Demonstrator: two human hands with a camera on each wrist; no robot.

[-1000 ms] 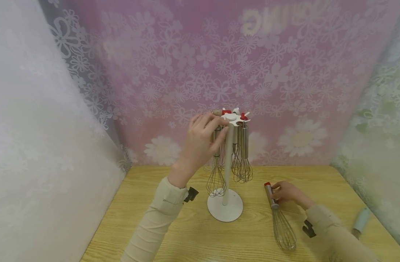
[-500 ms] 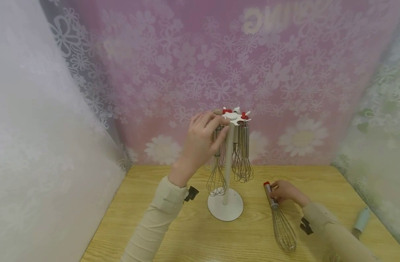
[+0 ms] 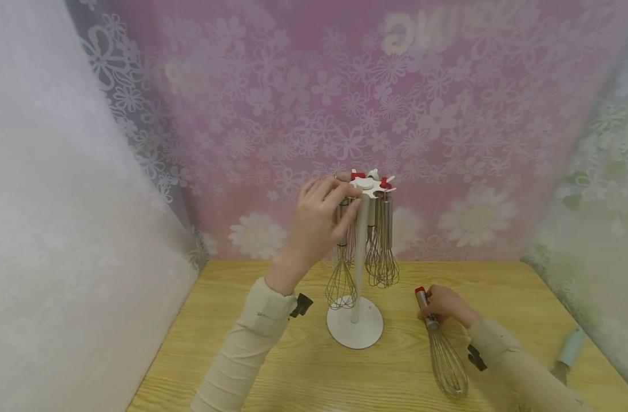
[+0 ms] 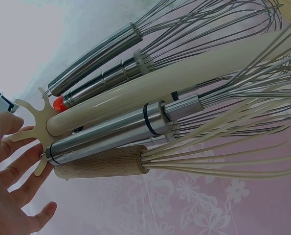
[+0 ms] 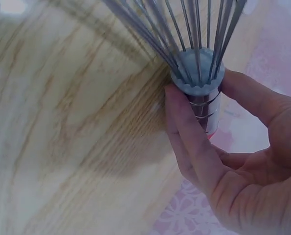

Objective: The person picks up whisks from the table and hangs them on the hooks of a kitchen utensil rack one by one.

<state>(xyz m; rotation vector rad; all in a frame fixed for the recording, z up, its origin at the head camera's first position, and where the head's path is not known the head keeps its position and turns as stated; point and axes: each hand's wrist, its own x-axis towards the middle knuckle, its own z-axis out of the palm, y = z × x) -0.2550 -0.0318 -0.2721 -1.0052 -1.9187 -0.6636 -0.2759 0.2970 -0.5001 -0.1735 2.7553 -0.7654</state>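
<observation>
A white whisk stand (image 3: 362, 252) with a round base and a hooked top stands on the table, several whisks (image 3: 381, 252) hanging from it. My left hand (image 3: 321, 212) is at the stand's top, fingers over the hooked plate (image 4: 35, 127) and thumb below. Beside the fingers hang a steel-handled whisk (image 4: 106, 132) and a wooden-handled one. To the right of the base, my right hand (image 3: 450, 306) pinches the steel handle of a whisk with a red end cap (image 3: 445, 357). In the right wrist view, thumb and fingers sit on either side of its handle, just behind the wires (image 5: 199, 29).
A whisk with a pale green handle (image 3: 570, 346) lies near the table's right edge, partly hidden by the right sleeve. Floral curtains (image 3: 319, 86) stand behind the wooden table (image 3: 283, 366) and at both sides.
My right hand has shifted slightly left and its fingers have closed more around the whisk's handle. The left hand stays at the stand's top.
</observation>
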